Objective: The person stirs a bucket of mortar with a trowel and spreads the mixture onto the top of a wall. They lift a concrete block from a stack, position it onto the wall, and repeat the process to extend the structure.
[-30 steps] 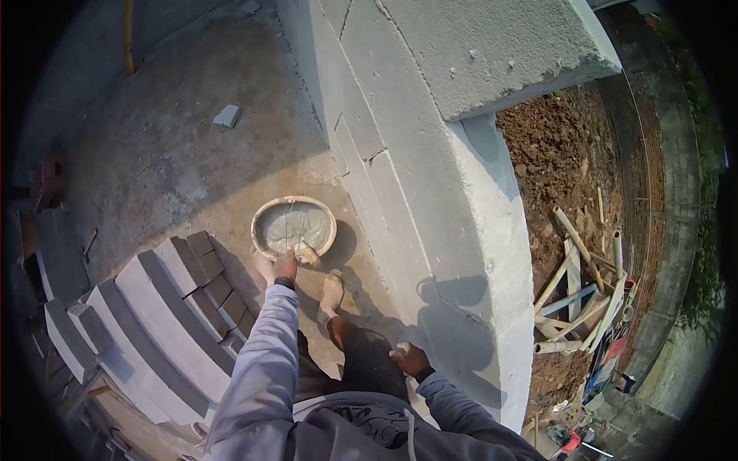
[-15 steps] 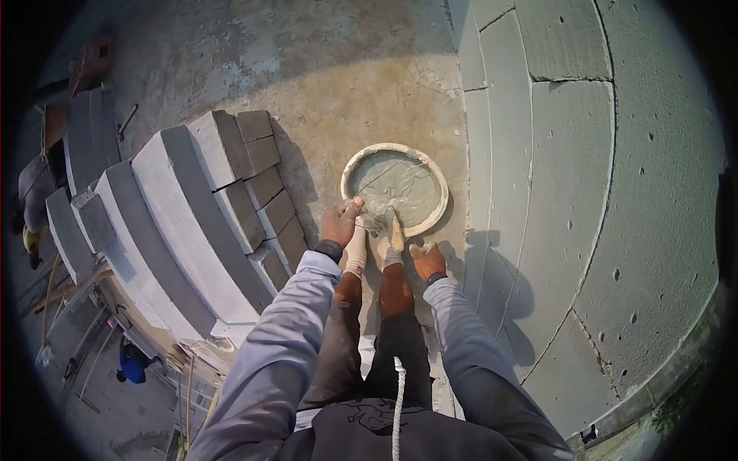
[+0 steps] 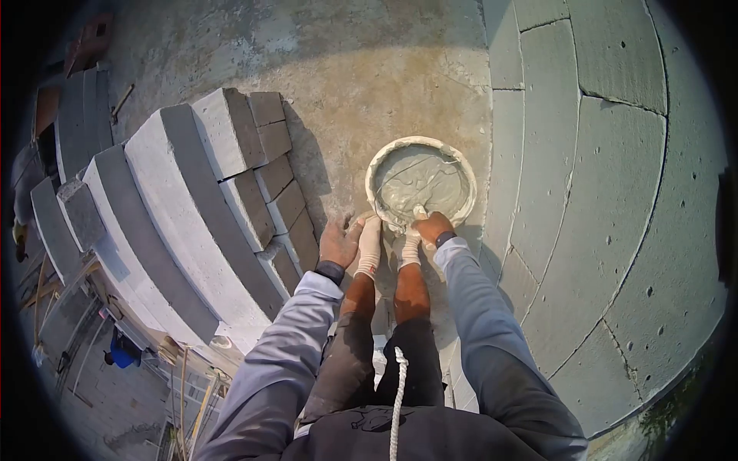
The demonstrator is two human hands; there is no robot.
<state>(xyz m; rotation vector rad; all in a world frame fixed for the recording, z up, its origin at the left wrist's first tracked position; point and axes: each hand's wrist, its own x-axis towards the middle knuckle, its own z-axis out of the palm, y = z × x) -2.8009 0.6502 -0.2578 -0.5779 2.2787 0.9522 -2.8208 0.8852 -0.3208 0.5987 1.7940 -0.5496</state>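
A round basin (image 3: 467, 180) with a crusted pale rim holds wet grey mortar (image 3: 419, 184). It stands on the floor just beyond my feet. At its near rim, my right hand (image 3: 433, 226) is closed on a trowel whose handle is mostly hidden by the fingers; its blade cannot be made out against the mortar. My left hand (image 3: 340, 243) is beside my left foot (image 3: 370, 238), left of the basin's near edge. Its thumb and fingers are apart, and nothing shows in it.
Stacked pale grey blocks (image 3: 173, 207) rise on the left. A block wall (image 3: 584, 207) with mortar joints runs along the right. Bare concrete floor (image 3: 369, 92) lies ahead. Down at lower left are a person in blue (image 3: 123, 349) and wooden poles (image 3: 184, 392).
My right hand has moved forward and inward to the basin's near rim, onto the trowel handle. My left hand has drawn back from the rim. The view has shifted, so the basin appears farther right.
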